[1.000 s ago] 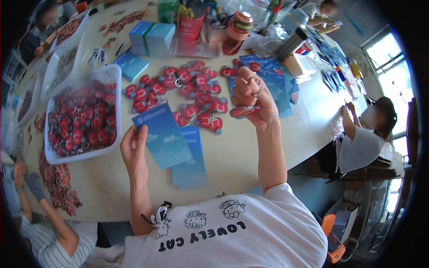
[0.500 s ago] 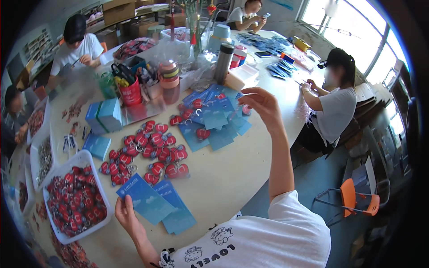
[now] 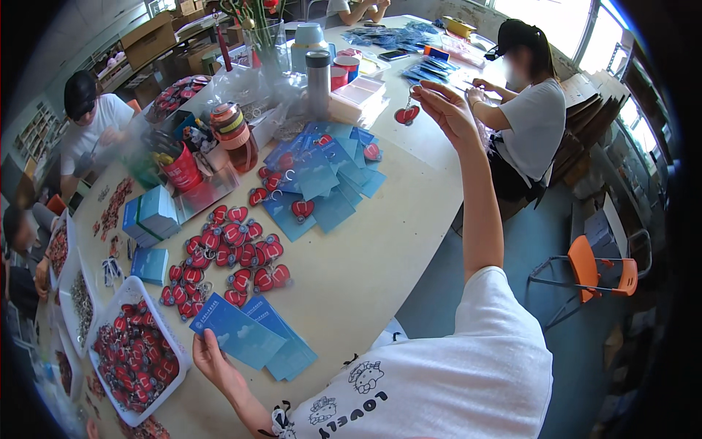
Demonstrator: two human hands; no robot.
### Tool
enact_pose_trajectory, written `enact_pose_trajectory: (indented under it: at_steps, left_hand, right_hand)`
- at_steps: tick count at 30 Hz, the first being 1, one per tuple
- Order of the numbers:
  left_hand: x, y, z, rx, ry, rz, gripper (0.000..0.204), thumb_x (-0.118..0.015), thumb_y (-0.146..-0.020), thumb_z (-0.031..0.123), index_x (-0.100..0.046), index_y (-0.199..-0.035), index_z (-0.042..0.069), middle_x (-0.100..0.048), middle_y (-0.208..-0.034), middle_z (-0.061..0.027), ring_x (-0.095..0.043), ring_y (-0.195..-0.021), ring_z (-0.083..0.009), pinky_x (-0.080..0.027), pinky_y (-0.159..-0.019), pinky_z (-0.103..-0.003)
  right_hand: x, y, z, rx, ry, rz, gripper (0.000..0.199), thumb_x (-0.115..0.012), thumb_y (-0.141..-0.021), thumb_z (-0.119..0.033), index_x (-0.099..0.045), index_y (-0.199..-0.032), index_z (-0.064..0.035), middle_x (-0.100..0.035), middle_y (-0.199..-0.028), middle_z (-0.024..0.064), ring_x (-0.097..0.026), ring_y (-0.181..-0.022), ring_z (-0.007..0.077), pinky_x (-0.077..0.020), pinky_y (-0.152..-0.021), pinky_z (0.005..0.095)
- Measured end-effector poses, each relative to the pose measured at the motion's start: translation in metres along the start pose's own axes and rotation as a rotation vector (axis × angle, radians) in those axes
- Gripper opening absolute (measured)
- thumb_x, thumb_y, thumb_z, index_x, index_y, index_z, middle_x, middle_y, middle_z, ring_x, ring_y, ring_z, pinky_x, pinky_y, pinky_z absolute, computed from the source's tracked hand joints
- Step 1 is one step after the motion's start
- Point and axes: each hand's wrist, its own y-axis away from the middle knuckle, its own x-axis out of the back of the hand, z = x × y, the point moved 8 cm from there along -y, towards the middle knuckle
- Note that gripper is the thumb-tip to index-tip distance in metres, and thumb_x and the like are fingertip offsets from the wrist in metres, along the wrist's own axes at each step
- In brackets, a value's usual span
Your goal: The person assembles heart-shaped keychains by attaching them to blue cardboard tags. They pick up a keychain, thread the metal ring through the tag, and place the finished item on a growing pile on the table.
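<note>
Up in the air over the far side of the pale round worktop [image 3: 380,241], the right hand [image 3: 447,110] dangles a small red heart-shaped keyring charm [image 3: 406,114], fingers pinching its thin metal loop. The left hand [image 3: 212,360] rests near the worktop's near edge, fingers pressed on a flat blue paper card [image 3: 235,331]. The charm looks light and stiff, likely to swing; the loop seems the best hold. The card looks thin and bendable. A heap of red charms [image 3: 234,252] crowds the middle, a white tray [image 3: 170,360] sits left; bare worktop lies toward the right edge
</note>
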Motion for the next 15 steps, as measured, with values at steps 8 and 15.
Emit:
enact_pose_trajectory:
  at_steps: [8, 15]
  left_hand:
    - [-0.066, 0.041, -0.001, 0.026, 0.001, -0.167, 0.013, -0.06, -0.092, 0.01, -0.062, -0.1, 0.0, -0.064, -0.095, -0.0032, -0.055, -0.086, -0.0071, -0.041, -0.079, -0.022]
    - [-0.129, 0.079, -0.027, 0.15, -0.035, -0.36, 0.009, -0.067, -0.087, 0.008, -0.064, -0.092, 0.0, -0.063, -0.081, 0.0012, -0.052, -0.072, -0.0025, -0.039, -0.068, -0.017]
  right_hand:
    - [0.052, -0.03, 0.004, 0.036, 0.001, 0.079, 0.035, -0.069, -0.085, -0.01, -0.059, -0.116, 0.0014, -0.067, -0.106, 0.0116, -0.064, -0.1, 0.017, -0.0516, -0.084, 0.0224]
    - [0.108, -0.065, 0.002, 0.035, 0.202, 0.205, 0.037, -0.075, -0.08, -0.025, -0.065, -0.112, -0.0103, -0.069, -0.102, -0.0006, -0.058, -0.089, 0.0047, -0.0381, -0.078, 0.022]
